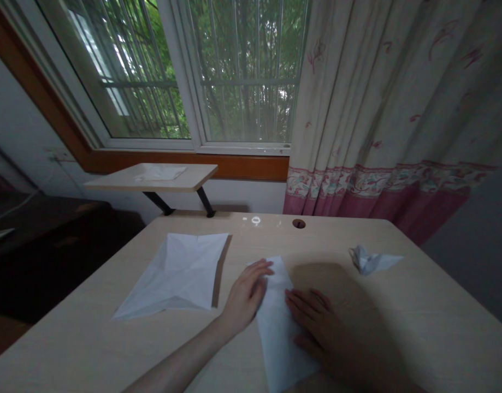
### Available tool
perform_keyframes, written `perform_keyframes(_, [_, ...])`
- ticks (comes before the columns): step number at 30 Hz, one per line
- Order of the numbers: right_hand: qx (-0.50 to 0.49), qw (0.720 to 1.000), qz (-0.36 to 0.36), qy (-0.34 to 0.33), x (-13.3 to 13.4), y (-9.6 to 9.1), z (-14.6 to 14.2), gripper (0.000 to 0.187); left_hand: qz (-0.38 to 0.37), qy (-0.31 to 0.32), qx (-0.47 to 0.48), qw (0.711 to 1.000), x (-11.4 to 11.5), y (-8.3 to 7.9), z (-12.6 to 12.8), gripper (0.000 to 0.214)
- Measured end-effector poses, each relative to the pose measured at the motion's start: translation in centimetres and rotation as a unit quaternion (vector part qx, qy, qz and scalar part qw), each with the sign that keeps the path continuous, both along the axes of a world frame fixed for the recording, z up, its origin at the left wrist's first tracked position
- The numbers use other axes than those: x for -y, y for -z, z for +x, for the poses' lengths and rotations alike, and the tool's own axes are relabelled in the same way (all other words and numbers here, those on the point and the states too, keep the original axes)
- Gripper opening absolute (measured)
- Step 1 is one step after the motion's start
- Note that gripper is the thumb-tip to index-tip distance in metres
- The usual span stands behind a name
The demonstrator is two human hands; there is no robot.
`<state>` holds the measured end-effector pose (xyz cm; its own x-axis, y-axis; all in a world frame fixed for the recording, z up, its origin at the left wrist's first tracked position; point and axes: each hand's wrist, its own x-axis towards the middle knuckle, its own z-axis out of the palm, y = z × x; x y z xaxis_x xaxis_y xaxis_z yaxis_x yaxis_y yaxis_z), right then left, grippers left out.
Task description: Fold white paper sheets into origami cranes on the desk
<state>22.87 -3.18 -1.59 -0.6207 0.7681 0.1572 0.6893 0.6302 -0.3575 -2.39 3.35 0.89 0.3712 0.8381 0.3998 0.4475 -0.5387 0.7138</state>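
A folded white sheet of paper (277, 327) lies on the wooden desk (90, 338) right in front of me. My left hand (246, 295) rests flat on the paper's left edge, fingers stretched out and together. On the paper's right side my right hand (316, 325) presses down, palm down with its fingers extended. Neither hand grips anything.
A larger creased white sheet (177, 275) lies unfolded to the left. A small folded paper figure (371, 261) sits at the right. A cable hole (299, 223) is near the desk's back edge. A small shelf (152, 179) stands below the window; a curtain (398, 109) hangs at right.
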Motion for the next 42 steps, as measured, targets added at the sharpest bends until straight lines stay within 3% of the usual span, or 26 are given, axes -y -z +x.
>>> perform_keyframes(6, [0.009,0.999,0.035,0.006,0.1,0.2,-0.3,0.060,0.016,0.067,-0.161,0.984,-0.2,0.6,0.5,0.038])
perform_keyframes(14, [0.046,0.995,0.089,-0.012,-0.9,1.2,0.8,0.063,0.079,0.046,-0.275,0.957,0.5,-0.3,0.7,0.040])
perform_keyframes(18, [0.046,0.993,0.108,-0.020,-1.1,1.4,1.2,0.073,0.100,0.044,-0.299,0.948,1.0,-0.9,0.8,0.042])
perform_keyframes(23, [0.065,0.990,0.125,-0.012,-0.9,0.2,1.6,0.083,0.118,0.051,-0.330,0.935,1.7,-1.8,0.6,0.041])
perform_keyframes(28, [0.081,0.986,0.142,0.026,-1.4,0.4,2.4,0.077,0.144,0.067,-0.367,0.917,2.3,-2.0,0.6,0.042])
perform_keyframes(34, [0.106,0.984,0.139,0.041,-0.8,0.3,1.8,0.070,0.216,0.075,-0.310,0.923,2.8,-0.6,0.8,0.039])
perform_keyframes(42, [0.093,0.975,0.185,0.077,1.0,-0.6,0.2,0.052,0.164,0.123,-0.323,0.924,2.8,-1.6,1.0,0.050])
